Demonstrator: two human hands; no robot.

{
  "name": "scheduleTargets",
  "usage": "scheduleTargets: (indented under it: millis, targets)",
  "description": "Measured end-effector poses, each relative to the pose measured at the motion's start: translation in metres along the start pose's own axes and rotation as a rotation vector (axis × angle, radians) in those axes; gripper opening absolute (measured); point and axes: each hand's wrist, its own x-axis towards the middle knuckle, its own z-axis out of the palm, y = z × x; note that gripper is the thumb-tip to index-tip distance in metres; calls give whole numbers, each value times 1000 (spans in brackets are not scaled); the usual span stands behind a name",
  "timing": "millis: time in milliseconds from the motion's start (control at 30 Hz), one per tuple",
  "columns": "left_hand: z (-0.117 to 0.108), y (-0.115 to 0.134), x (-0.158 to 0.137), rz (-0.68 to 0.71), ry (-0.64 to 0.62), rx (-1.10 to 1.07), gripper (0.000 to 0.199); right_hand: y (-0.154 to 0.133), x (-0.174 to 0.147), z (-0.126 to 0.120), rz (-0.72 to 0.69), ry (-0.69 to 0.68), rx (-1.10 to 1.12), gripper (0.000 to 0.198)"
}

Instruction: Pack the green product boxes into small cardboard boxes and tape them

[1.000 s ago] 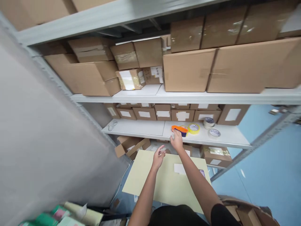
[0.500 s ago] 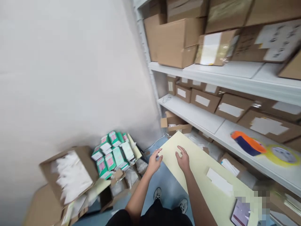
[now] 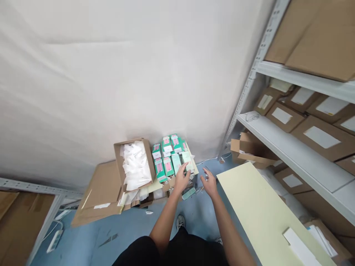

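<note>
My left hand [image 3: 182, 178] is held out in mid-air with its fingers apart, in front of the stacked green-and-white boxes [image 3: 168, 166]. From this angle it overlaps the lower right of that stack, and I see nothing in it. To its right, my right hand [image 3: 209, 181] hangs over the blue floor, fingers spread and empty, just left of the pale yellow tabletop's [image 3: 249, 199] near corner. An open carton [image 3: 151, 162] filled with white paper-like pieces [image 3: 135, 164] stands left of the green boxes.
Metal shelving [image 3: 288, 155] with labelled brown cartons [image 3: 321, 136] runs along the right. Beneath its shelf sits an open carton [image 3: 249, 157]. A white flat box [image 3: 301, 247] lies on the tabletop. At lower left are flattened cardboard [image 3: 101, 188] and a power strip [image 3: 54, 241] on the floor.
My view has swung left, toward the wall and the green boxes. Both hands, still open and empty, have moved from near the tabletop to in front of the stack and the floor beside it.
</note>
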Motion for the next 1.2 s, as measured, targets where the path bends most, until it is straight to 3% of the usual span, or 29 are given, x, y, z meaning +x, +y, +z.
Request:
scheduleTargets:
  millis: [133,233,300,400,600,833,1067,1200]
  targets:
    - [-89,-37,4,-137,78,-27,52,-17,14,68,37,-23,36,55]
    - [-142,-63,7,-198,118,-53,55,-28,24,111,69,-46,61,58]
    - [-166,-77,9,-220,145,-81,57,-35,30,134,74,-63,74,60]
    - [-184,-94,15,-244,173,-118,58,-42,41,162,55,-96,88,64]
    - [-177,-108,48,-268,180,-194,61,-48,72,196,52,-157,155,63]
    - [-159,-121,130,-291,185,-145,71,-44,131,227,64,-223,226,68]
    - [-130,-155,224,-491,271,53,71,-17,187,261,119,-335,344,70]
    - [-125,-171,248,-579,287,89,55,-2,212,274,196,-390,394,77]
